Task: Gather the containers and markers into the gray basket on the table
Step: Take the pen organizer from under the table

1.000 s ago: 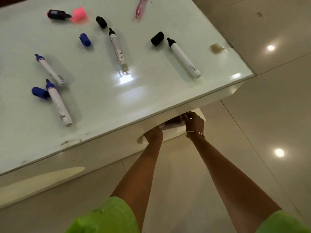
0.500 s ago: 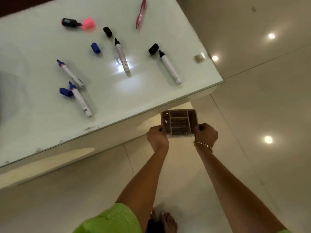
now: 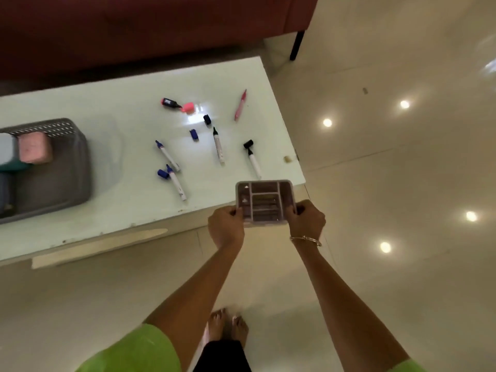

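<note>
A clear compartment container (image 3: pixel 265 202) is held in the air over the table's near right corner. My left hand (image 3: pixel 226 228) grips its left edge and my right hand (image 3: pixel 306 220) its right edge. The gray basket (image 3: pixel 61 183) sits at the table's left end and holds a pink container (image 3: pixel 35 147) and other boxes. Uncapped markers lie spread on the white table (image 3: pixel 120 205): two blue-tipped ones (image 3: pixel 167 155) (image 3: pixel 176 182), two black-tipped ones (image 3: pixel 218 145) (image 3: pixel 253 162), a pink highlighter (image 3: pixel 171 102) and a pink pen (image 3: pixel 240 104). Loose caps lie among them.
A dark red sofa (image 3: pixel 134 28) stands behind the table. The glossy tiled floor (image 3: pixel 389 183) stretches to the right and reflects ceiling lights. My bare feet (image 3: pixel 226 326) are on the floor just before the table's near edge.
Both hands pulled the compartment container out from under the table and lifted it above the table's corner. The view rose and widened, so the gray basket and the sofa came into sight.
</note>
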`<state>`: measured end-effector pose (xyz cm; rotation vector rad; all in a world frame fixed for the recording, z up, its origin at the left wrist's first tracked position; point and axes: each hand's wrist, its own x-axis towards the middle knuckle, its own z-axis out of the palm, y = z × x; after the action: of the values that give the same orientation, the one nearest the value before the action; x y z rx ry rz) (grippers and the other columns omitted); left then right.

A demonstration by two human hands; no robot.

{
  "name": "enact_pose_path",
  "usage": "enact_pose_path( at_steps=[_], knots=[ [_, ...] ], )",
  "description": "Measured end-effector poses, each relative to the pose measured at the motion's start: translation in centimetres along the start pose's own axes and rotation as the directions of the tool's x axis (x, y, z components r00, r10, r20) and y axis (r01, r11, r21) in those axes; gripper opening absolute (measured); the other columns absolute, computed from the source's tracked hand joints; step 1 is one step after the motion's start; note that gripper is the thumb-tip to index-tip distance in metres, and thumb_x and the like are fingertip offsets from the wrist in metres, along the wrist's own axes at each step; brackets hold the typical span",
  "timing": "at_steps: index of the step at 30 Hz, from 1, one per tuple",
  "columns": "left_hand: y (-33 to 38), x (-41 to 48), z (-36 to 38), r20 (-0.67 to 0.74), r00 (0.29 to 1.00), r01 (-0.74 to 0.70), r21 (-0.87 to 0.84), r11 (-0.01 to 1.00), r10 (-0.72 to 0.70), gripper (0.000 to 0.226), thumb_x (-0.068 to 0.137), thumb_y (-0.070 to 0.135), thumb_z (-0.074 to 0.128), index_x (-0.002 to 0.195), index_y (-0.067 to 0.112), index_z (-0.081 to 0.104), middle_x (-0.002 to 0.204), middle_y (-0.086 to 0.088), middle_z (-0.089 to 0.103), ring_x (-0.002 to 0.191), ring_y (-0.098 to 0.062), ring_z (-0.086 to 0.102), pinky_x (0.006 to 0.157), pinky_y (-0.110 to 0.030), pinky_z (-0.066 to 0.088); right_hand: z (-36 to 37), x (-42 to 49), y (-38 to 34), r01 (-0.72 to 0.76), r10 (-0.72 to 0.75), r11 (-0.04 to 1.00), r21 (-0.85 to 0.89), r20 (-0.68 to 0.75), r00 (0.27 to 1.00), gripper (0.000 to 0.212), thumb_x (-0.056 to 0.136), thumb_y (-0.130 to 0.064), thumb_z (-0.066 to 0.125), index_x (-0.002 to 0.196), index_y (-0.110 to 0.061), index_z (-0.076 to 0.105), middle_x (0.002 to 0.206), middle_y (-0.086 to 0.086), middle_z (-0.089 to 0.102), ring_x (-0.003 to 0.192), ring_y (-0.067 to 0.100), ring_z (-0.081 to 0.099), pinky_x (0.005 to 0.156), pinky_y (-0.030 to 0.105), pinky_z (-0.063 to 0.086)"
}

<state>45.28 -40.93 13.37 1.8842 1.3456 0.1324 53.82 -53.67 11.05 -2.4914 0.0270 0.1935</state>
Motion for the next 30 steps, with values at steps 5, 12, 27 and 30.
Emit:
enact_pose_path(
  at_steps=[5, 12, 27, 30],
  knots=[
    [0.9, 6.8, -7.6, -0.161, 0.987, 0.012, 0.017, 1.000, -0.010, 0.021, 0.086, 0.016, 0.061, 0.091, 0.002, 0.074, 0.087, -0.021, 0.074, 0.083, -0.036, 0.068, 0.073, -0.032, 0.050, 3.7, 1.3, -10.5, 0.144, -0.155, 0.986, 0.084, 0.145, 0.977, 0.015, 0.075, -0.018, 0.064, 0.077, -0.004, 0.059, 0.072, 0.014, 0.068, 0.068, 0.032, 0.061, 0.062, 0.030, 0.035],
    [-4.8, 18.4, -18.2, -0.239, 0.962, 0.151, 0.050, 0.987, -0.134, 0.018, 0.082, 0.004, 0.057, 0.077, -0.003, 0.073, 0.070, -0.026, 0.068, 0.069, -0.038, 0.065, 0.055, -0.035, 0.045, 14.3, -2.2, -22.8, 0.243, -0.292, 0.954, 0.176, 0.349, 0.891, 0.017, 0.077, -0.018, 0.064, 0.079, -0.003, 0.057, 0.075, 0.015, 0.068, 0.073, 0.034, 0.062, 0.062, 0.028, 0.031],
    [-11.7, 28.7, -20.8, -0.027, 0.978, 0.205, 0.285, 0.936, -0.206, 0.020, 0.092, 0.007, 0.051, 0.105, -0.002, 0.064, 0.103, -0.020, 0.068, 0.097, -0.030, 0.066, 0.084, -0.033, 0.053, 26.8, -3.5, -28.4, 0.075, -0.081, 0.997, 0.032, 0.497, 0.864, 0.019, 0.083, -0.023, 0.066, 0.086, -0.004, 0.063, 0.084, 0.014, 0.070, 0.077, 0.026, 0.064, 0.068, 0.026, 0.043],
    [-12.3, 28.8, -20.8, -0.024, 0.972, 0.230, 0.268, 0.935, -0.232, 0.021, 0.092, 0.006, 0.051, 0.106, -0.002, 0.064, 0.105, -0.020, 0.068, 0.098, -0.030, 0.066, 0.086, -0.035, 0.054, 27.3, -3.1, -28.5, 0.100, -0.083, 0.995, -0.004, 0.514, 0.854, 0.020, 0.082, -0.026, 0.066, 0.088, -0.007, 0.062, 0.086, 0.012, 0.070, 0.075, 0.021, 0.061, 0.071, 0.027, 0.044]
  ],
)
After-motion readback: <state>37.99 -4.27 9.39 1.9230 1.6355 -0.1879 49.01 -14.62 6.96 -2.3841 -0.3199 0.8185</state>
